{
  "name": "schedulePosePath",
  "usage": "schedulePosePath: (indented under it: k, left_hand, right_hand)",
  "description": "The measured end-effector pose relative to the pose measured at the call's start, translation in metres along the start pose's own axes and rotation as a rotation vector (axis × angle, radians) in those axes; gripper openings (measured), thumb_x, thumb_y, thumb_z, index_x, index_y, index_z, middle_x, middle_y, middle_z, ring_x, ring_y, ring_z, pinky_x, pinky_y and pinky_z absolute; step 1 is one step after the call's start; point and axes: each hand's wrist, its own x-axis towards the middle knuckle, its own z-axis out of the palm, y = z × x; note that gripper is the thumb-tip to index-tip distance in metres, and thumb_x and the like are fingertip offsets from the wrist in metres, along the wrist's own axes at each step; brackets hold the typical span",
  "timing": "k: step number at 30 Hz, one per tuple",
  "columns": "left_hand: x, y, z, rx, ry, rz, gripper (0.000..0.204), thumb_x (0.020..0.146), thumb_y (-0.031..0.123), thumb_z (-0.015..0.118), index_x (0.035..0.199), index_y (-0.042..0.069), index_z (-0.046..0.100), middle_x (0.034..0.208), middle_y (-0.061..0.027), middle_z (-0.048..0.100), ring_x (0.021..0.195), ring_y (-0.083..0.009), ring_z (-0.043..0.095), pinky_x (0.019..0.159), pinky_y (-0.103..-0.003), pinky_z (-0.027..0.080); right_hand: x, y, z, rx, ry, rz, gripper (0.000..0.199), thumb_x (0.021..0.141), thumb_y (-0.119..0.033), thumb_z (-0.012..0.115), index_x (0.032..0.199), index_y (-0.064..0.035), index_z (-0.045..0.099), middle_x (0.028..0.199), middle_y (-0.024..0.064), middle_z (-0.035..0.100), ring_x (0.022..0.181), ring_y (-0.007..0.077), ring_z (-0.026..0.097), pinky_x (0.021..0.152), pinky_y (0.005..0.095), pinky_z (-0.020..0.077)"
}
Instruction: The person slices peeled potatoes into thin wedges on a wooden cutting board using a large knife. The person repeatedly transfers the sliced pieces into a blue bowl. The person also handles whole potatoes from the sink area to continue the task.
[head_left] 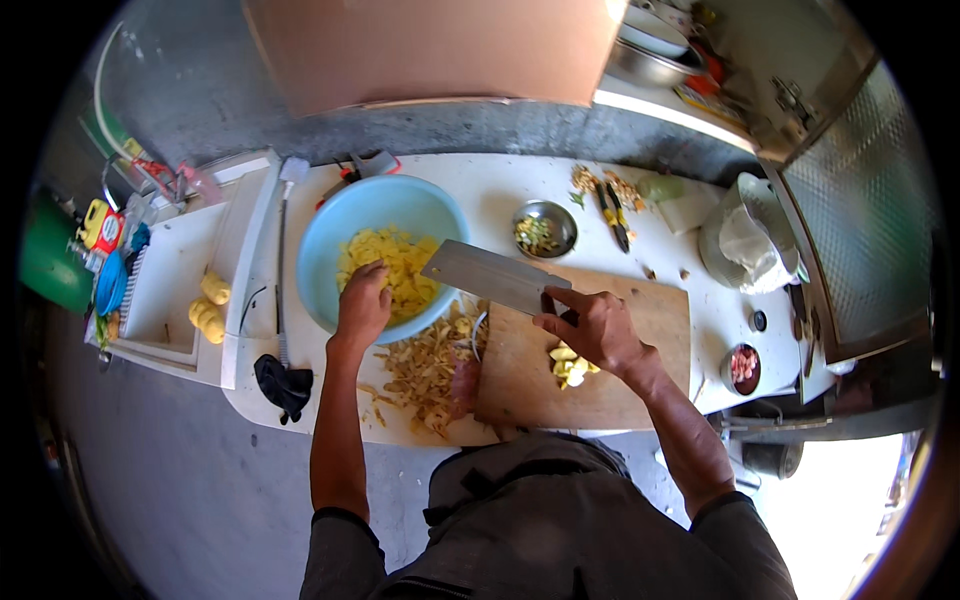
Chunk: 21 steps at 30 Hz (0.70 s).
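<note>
My left hand (362, 302) reaches into a light blue bowl (330, 225) and rests on the yellow potato slices (400, 262) heaped inside it; what its fingers hold is hidden. My right hand (597, 328) grips the handle of a broad steel cleaver (493, 276), whose blade points left, raised over the wooden cutting board (520, 375). A few cut potato pieces (568, 365) lie on the board just under my right hand.
A pile of potato peelings (425, 370) lies between bowl and board. Whole peeled potatoes (208, 312) sit in the white sink at left. A small steel bowl (545, 228), a pot with a bag (745, 240) and a small dish of red bits (742, 366) stand on the white counter.
</note>
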Motion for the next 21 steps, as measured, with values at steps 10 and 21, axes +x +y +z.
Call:
schedulePosePath:
  k: [10, 21]
  left_hand:
    - [-0.066, 0.189, 0.100, -0.311, -0.434, 0.265, 0.092, 0.083, 0.034, 0.092, 0.156, -0.002, 0.049, 0.157, -0.0232, 0.053, 0.145, -0.0399, 0.053, 0.120, -0.045, 0.046]
    - [-0.095, 0.221, 0.230, -0.274, -0.272, 0.384, 0.103, 0.085, 0.041, 0.092, 0.160, -0.007, 0.040, 0.168, -0.0279, 0.038, 0.157, -0.0443, 0.035, 0.131, -0.050, 0.031]
  right_hand:
    - [-0.165, 0.101, 0.014, 0.626, 0.165, 0.676, 0.037, 0.106, -0.023, 0.068, 0.079, 0.0021, 0.067, 0.061, 0.0056, 0.063, 0.052, 0.0113, 0.058, 0.051, 0.0322, 0.0462]
    - [-0.256, 0.153, 0.058, 0.888, 0.246, 0.826, 0.029, 0.105, -0.015, 0.065, 0.082, 0.0015, 0.065, 0.059, 0.0032, 0.058, 0.048, 0.0103, 0.053, 0.045, 0.0309, 0.0421]
